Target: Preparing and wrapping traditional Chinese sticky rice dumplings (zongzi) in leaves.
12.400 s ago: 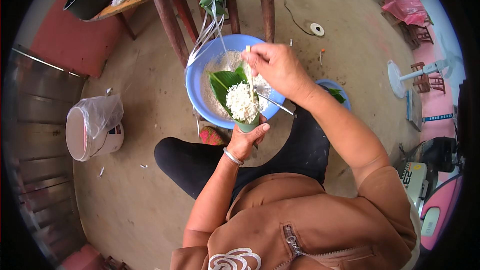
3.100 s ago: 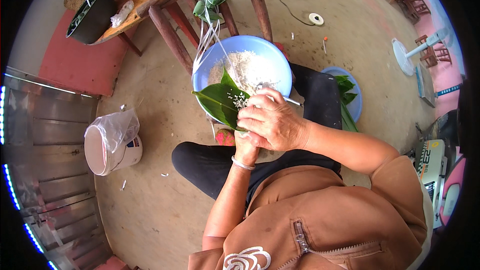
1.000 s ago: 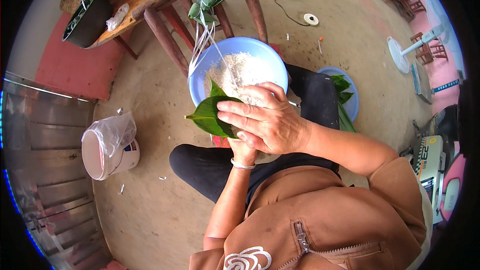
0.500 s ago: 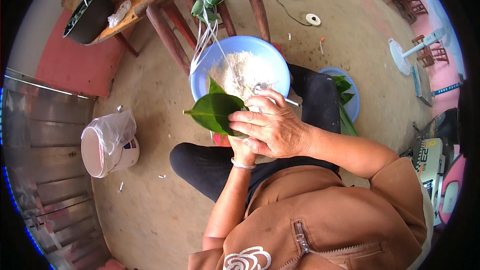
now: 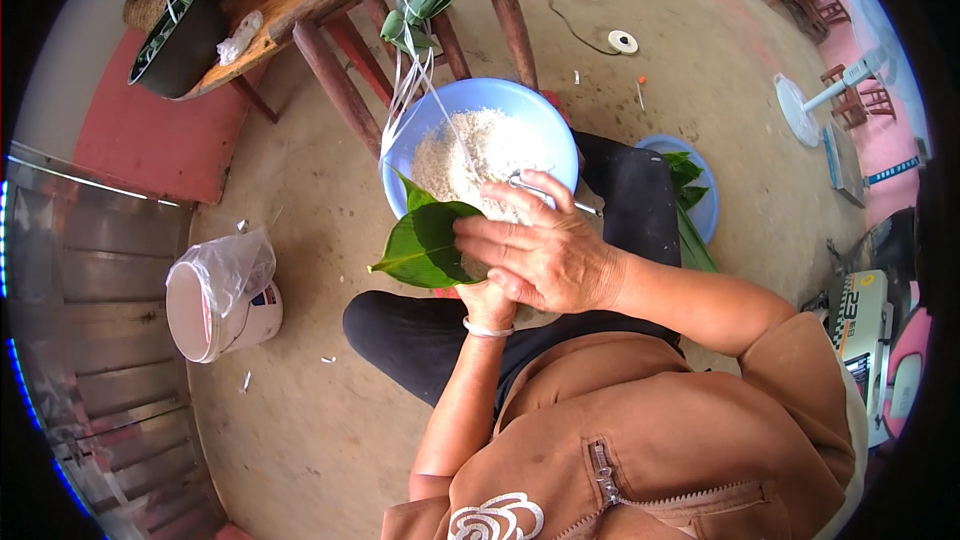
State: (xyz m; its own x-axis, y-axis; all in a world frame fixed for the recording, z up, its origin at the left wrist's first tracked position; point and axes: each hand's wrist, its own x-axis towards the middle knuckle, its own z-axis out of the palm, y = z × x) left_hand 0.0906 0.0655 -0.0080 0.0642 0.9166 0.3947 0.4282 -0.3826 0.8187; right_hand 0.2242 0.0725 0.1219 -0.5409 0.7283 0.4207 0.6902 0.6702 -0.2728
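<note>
My left hand [image 5: 487, 302], with a pale bangle at the wrist, holds a broad green leaf [image 5: 422, 246] from below; its fingers are mostly hidden. The leaf is curled, its pointed tip to the left. Over the leaf's right side lies my right hand [image 5: 562, 246], fingers stretched out and slightly blurred, holding nothing I can see. Just beyond both hands is a blue basin [image 5: 392, 165] of white rice-like grains [image 5: 475, 145]. A metal-handled utensil [image 5: 584, 208] rests across its right rim, partly behind my right hand.
A wooden chair [image 5: 335, 80] stands beyond the basin, with tied leaf bundles [image 5: 415, 20] and white strings hanging from it. Left is a white bucket [image 5: 190, 315] with a plastic bag. A second blue basin [image 5: 709, 205] with leaves sits right of my knee.
The right hand's fingers have shifted slightly over the leaf, and the leaf sits a little lower with its opening showing more. The left hand still supports it.
</note>
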